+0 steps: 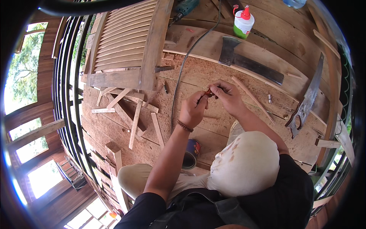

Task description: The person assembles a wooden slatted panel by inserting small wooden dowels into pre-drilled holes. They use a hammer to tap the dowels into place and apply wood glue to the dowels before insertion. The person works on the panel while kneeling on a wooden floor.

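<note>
My left hand (pixel 192 109) and my right hand (pixel 228 98) meet in front of me, above the dusty plank floor. Between their fingertips is a small orange-red piece (pixel 208 92), mostly covered by the fingers; its kind is not visible. Both hands have their fingers bent in a pinch around it. Beaded strands circle my left wrist. To the right of my right hand lies a thin wooden strip (pixel 252 100). A dark blue can (pixel 191 153) stands near my knees, below the hands.
A louvered wooden panel (pixel 152 45) lies at upper left, beside a teal power drill (pixel 185 9). A black cord (pixel 179 80) crosses the boards. Wood offcuts (pixel 136 124) are scattered left. A glue bottle (pixel 244 24), a dark hatchet-like tool (pixel 259 69) and a handsaw (pixel 309 95) are on the right.
</note>
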{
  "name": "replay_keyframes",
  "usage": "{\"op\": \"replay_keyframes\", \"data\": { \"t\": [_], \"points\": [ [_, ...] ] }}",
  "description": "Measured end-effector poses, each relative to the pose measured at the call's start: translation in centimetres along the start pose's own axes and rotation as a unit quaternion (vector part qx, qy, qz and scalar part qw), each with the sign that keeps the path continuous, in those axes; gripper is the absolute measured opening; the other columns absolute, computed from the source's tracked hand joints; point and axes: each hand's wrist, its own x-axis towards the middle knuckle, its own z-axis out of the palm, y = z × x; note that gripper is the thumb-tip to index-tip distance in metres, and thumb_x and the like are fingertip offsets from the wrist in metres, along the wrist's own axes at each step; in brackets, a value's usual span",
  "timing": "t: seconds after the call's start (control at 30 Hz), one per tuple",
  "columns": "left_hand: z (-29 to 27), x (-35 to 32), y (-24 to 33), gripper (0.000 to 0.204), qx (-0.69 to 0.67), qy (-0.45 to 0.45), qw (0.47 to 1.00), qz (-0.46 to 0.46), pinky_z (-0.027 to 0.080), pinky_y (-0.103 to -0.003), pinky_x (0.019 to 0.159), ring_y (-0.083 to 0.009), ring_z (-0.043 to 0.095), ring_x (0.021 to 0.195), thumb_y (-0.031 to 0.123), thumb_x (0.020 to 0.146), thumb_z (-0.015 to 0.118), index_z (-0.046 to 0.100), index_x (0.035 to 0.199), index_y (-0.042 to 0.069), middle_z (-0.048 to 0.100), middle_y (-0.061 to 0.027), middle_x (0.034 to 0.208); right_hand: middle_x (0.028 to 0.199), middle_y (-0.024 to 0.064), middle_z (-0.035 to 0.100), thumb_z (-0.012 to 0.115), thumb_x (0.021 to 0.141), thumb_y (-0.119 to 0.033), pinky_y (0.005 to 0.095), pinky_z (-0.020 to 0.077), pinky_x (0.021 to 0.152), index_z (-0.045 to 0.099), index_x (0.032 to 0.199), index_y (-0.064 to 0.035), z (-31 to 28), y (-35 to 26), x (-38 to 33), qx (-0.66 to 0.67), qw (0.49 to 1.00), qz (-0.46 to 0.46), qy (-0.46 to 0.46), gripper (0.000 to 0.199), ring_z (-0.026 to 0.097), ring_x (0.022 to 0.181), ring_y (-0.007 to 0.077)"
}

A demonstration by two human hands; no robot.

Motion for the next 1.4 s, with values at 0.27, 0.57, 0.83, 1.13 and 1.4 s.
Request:
{"op": "replay_keyframes", "data": {
  "t": [0.27, 0.57, 0.83, 1.13, 1.4],
  "points": [
    [0.9, -0.2, 0.9, 0.024, -0.196, -0.043, 0.973, -0.113, 0.041, -0.021, 0.054, -0.0053, 0.053, 0.061, 0.019, 0.105, 0.053, 0.068, 0.109, 0.001, 0.064, -0.0001, 0.078, 0.080, 0.0060, 0.068, 0.064, 0.100, -0.014, 0.0279, 0.0510, 0.070, 0.070, 0.091, 0.0020, 0.2, -0.6, 0.5, -0.017, 1.000, 0.013, 0.010, 0.019, 0.063, 0.076, 0.0116],
    [1.3, 1.0, -1.4, 0.025, -0.259, -0.004, 0.956, -0.134, 0.039, -0.021, 0.054, -0.0051, 0.048, 0.063, 0.021, 0.106, 0.054, 0.067, 0.103, 0.001, 0.057, 0.0017, 0.077, 0.081, 0.0099, 0.069, 0.069, 0.095, -0.017, 0.0299, 0.0505, 0.069, 0.071, 0.094, 0.0040, -1.2, -0.1, 1.5, -0.234, 0.972, 0.020, -0.007, 0.021, 0.065, 0.077, 0.0136],
    [1.1, 2.4, -1.4, 0.024, -0.111, -0.051, 0.991, -0.055, 0.042, -0.022, 0.056, -0.0054, 0.052, 0.066, 0.017, 0.104, 0.055, 0.066, 0.114, -0.002, 0.063, -0.0009, 0.080, 0.088, 0.0075, 0.074, 0.070, 0.096, -0.017, 0.0282, 0.0514, 0.072, 0.071, 0.099, 0.0015, -2.3, -0.1, 1.4, -0.144, 0.989, 0.019, 0.010, 0.019, 0.067, 0.082, 0.0119],
    [1.7, 2.1, 0.8, 0.030, 0.107, 0.031, 0.991, 0.072, 0.053, -0.035, 0.067, -0.0224, 0.067, 0.072, 0.018, 0.095, 0.067, 0.064, 0.118, 0.001, 0.068, -0.0127, 0.078, 0.074, 0.0051, 0.068, 0.067, 0.091, -0.018, 0.0280, 0.0454, 0.059, 0.068, 0.088, 0.0021, -3.3, 0.7, 2.6, -0.138, 0.973, 0.072, 0.173, 0.020, 0.057, 0.065, 0.0081],
    [3.5, 3.5, 0.1, 0.027, 0.154, 0.084, 0.978, 0.115, 0.054, -0.043, 0.065, -0.0364, 0.068, 0.072, 0.016, 0.091, 0.071, 0.062, 0.114, 0.004, 0.069, -0.0166, 0.081, 0.071, 0.0010, 0.063, 0.069, 0.092, -0.021, 0.0254, 0.0428, 0.055, 0.067, 0.082, -0.0010, -3.5, -0.3, 4.2, -0.201, 0.958, 0.045, 0.200, 0.023, 0.053, 0.062, 0.0065]
  ]
}}
